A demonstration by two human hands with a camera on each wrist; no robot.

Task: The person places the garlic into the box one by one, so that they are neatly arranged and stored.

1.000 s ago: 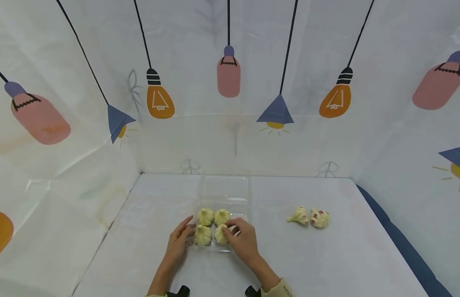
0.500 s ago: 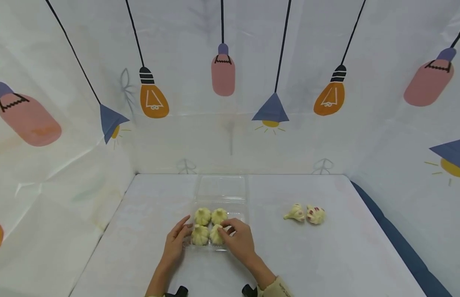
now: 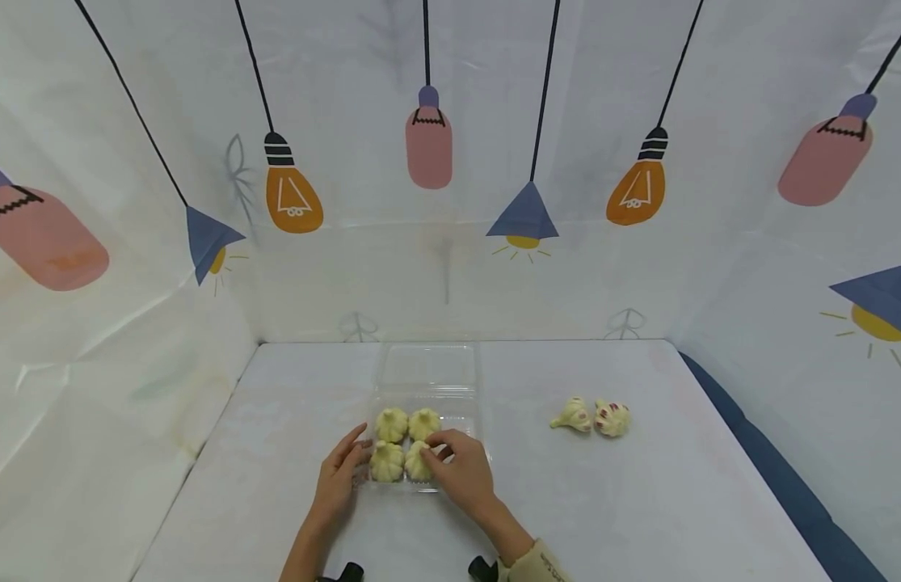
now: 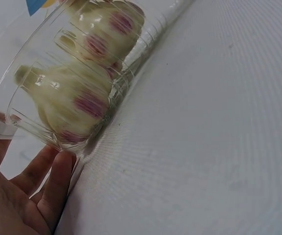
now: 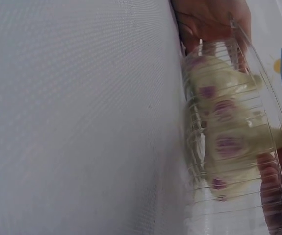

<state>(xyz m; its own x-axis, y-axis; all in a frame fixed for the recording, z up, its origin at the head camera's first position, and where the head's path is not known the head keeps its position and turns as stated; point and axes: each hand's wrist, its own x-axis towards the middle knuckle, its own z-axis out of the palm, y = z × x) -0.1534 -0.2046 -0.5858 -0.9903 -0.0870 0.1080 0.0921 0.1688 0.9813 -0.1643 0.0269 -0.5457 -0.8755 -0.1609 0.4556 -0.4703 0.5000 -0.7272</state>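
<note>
Left hand [image 3: 338, 475] at clear container's [image 3: 428, 394] eight o'clock, fingers relaxed, touching side. Right hand [image 3: 465, 473] at four o'clock, thumb and fingertips apparently pinching garlic bulb [image 3: 416, 465].

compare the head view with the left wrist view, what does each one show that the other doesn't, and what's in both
Only the head view: two loose garlic bulbs lying apart from the box, to its right, and a clear look at the right hand, its fingertips on a bulb in the box.

Only the left wrist view: purple patches on the sides of the boxed garlic, seen through the clear wall.

Both: the left hand touching the clear plastic box, garlic inside it, and the white table.
</note>
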